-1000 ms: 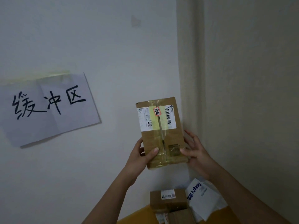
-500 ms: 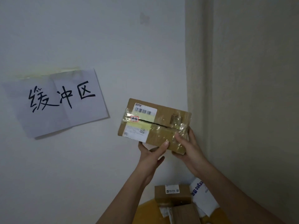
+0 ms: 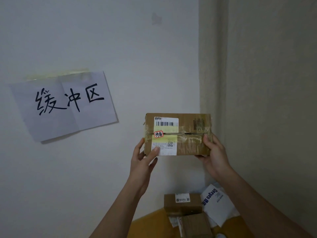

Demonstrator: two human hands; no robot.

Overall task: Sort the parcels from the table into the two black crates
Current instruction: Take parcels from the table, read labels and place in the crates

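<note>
Cardboard parcel (image 3: 178, 133) lies level, long axis crosswise between both hands. Left hand (image 3: 143, 162) pinches its left end, right hand (image 3: 214, 155) its right end; no crates in view.

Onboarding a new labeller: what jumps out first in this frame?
First, the cardboard parcel held up mid-frame, lengthwise, its label and a red-edged sticker facing the camera; the left hand grips its left end and the right hand its right end. Next, the handwritten paper sign taped to the wall at left. At the bottom edge, more parcels and a white mailer bag lie on a yellow surface.
</note>
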